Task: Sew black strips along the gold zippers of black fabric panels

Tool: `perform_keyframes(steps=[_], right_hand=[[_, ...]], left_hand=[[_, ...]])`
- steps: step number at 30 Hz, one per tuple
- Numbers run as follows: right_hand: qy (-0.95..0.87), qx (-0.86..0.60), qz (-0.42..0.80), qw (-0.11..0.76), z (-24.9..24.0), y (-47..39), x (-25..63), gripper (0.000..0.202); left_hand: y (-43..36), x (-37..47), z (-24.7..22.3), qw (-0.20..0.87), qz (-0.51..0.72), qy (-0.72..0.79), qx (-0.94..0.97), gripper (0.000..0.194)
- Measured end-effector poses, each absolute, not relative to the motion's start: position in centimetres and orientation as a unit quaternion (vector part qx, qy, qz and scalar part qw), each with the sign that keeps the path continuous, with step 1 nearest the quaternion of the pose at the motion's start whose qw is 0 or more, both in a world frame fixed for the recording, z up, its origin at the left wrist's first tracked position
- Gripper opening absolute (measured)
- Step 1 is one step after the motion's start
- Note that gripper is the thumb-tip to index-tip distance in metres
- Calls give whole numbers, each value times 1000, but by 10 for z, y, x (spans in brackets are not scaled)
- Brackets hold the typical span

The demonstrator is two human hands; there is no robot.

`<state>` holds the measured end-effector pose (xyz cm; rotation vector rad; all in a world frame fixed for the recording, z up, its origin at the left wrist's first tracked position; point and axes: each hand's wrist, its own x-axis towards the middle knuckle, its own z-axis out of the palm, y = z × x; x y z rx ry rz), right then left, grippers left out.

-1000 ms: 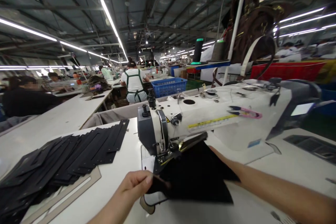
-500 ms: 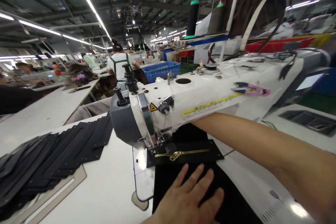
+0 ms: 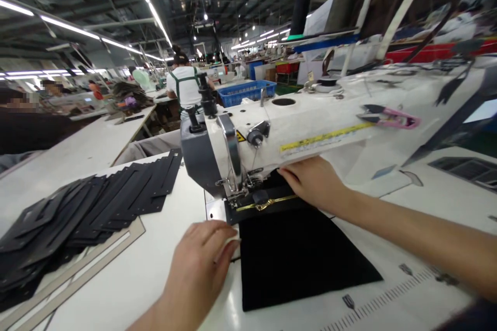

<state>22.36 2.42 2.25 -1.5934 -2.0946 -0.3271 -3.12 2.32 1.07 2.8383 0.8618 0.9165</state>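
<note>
A black fabric piece point(image 3: 303, 258) lies on the sewing machine bed. A black strip with a gold zipper point(image 3: 279, 200) crosses its far edge under the presser foot of the white sewing machine point(image 3: 326, 114). My left hand point(image 3: 202, 253) is at the fabric's near left edge, fingers curled and pressed together; what lies between the fingertips is hidden. My right hand point(image 3: 314, 181) reaches beneath the machine arm, thumb and fingers closed on the black material behind the zipper. Part of its grip is hidden by the machine.
Left of the machine lies a fanned stack of black cut pieces point(image 3: 89, 207), with a beige slotted frame point(image 3: 81, 274) before it. Pink-handled thread snips point(image 3: 392, 116) rest on the machine arm. Thread cones point(image 3: 303, 5) stand behind. A co-worker point(image 3: 186, 85) is beyond, near a blue crate point(image 3: 248, 92).
My left hand has moved left off the fabric, from spread flat to curled at its edge. My right hand has come into sight from behind the machine arm. The view has shifted.
</note>
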Motion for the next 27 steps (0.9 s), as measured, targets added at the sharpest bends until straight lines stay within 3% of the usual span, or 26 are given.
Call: perform_keyframes(steps=[4, 16, 27], right_hand=[[-823, -492, -123, 256, 9, -3, 179, 22], [-873, -423, 2, 243, -3, 22, 164, 26], [-888, -395, -2, 237, -9, 25, 167, 29]], left_hand=[[52, -42, -2, -85, 260, 271, 923, 20], [52, -31, -10, -95, 264, 251, 926, 22], [54, -28, -9, -110, 251, 227, 935, 24]])
